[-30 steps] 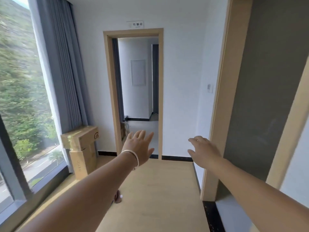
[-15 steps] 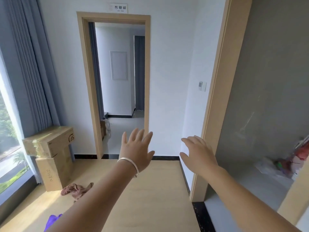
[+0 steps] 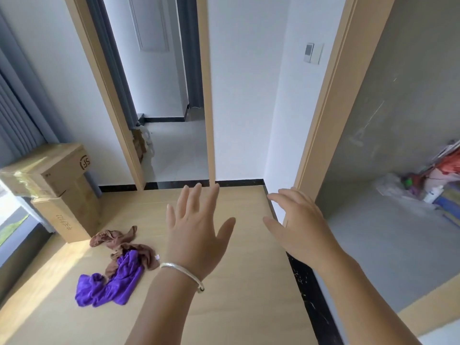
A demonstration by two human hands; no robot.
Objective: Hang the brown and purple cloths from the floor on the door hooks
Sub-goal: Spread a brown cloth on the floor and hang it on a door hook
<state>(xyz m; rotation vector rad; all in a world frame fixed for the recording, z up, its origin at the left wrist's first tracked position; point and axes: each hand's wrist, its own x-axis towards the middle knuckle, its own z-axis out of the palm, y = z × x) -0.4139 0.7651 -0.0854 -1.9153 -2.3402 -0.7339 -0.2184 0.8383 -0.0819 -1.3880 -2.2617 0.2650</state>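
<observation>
Our view has tipped down toward the floor, so the top of the doorway and its sign have slipped out of sight. The brown cloth (image 3: 119,241) now shows whole, and the purple cloth (image 3: 110,282), only a corner half a second ago, lies fully in view, touching it. The window has nearly left our view.

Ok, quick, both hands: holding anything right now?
Left hand: open, fingers spread, holding nothing.
Right hand: open, fingers relaxed, holding nothing.
</observation>
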